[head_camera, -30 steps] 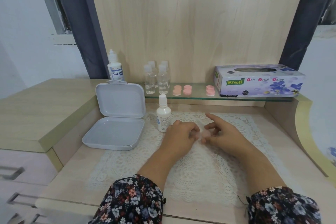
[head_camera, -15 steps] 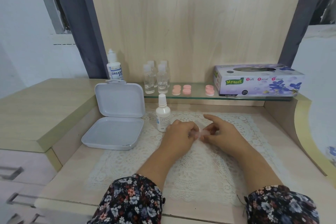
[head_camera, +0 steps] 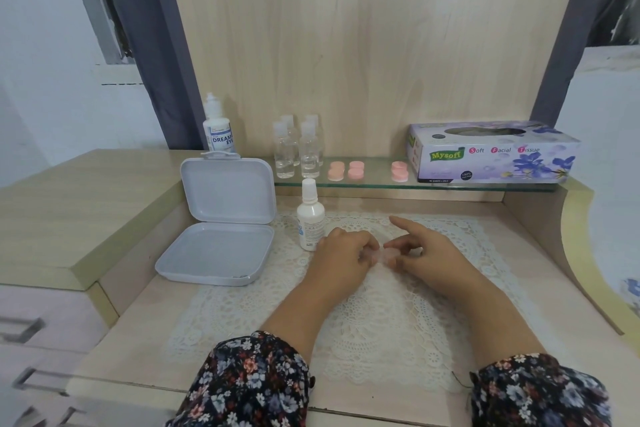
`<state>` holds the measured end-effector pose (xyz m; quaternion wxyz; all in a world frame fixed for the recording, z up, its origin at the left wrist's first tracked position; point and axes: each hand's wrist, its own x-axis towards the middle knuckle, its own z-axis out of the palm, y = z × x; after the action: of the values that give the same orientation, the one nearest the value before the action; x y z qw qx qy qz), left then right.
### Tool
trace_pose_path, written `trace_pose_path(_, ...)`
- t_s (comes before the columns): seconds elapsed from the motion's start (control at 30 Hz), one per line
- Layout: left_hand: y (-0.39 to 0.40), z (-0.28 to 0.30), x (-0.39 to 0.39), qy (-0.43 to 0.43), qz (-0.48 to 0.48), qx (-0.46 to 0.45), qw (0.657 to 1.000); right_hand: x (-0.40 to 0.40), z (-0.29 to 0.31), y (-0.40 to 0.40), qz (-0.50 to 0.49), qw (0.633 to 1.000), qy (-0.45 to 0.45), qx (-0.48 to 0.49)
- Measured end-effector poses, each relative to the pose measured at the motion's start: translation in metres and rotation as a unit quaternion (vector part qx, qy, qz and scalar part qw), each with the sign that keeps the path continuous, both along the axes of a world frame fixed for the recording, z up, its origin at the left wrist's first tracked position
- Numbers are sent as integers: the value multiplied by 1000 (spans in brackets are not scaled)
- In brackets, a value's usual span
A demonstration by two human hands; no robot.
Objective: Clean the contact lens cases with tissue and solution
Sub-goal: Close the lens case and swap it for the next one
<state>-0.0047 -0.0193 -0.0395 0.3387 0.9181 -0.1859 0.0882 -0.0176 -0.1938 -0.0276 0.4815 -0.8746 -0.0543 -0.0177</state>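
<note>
While both hands sit almost exactly where they were half a second ago, little differs: the right index finger is still raised and the fingers of both hands stay gathered round the same small pale pink piece, with only a slight shift in the view. The left hand (head_camera: 341,258) is curled, its fingertips pinching the left end of a small pale pink contact lens case (head_camera: 381,255) held between the two hands just above the lace mat (head_camera: 374,333). The right hand (head_camera: 424,258) pinches the other end with thumb and middle fingers, while its index finger points forward and up, free of the case. How much of the case is capped I cannot tell; it is mostly hidden by the fingers.

Just beyond the left hand's knuckles stands a white solution bottle (head_camera: 310,217), upright and near but not touching. Further to the left of that hand lies an open white plastic box (head_camera: 216,250), lid raised. Beyond both hands, on the glass shelf (head_camera: 450,185), rest pink caps (head_camera: 356,170), four clear small bottles (head_camera: 298,149) and, ahead of the right hand, a tissue box (head_camera: 491,152). A larger lens solution bottle (head_camera: 217,130) stands behind the open box.
</note>
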Motion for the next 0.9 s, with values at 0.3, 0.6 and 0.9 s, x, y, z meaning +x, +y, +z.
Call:
trace_pose_path(0.3,1,4,-2,-27,-13,9,1000,-1,-1,-2,4,1000,-1,-7)
trace_pose_path(0.6,18,-4,11,16,-12,10,1000,-1,-3,-3,-2,999,-24,-31)
trace_pose_path(0.9,49,-4,14,18,-71,20,997,-4,1,2,-50,995,-84,-9)
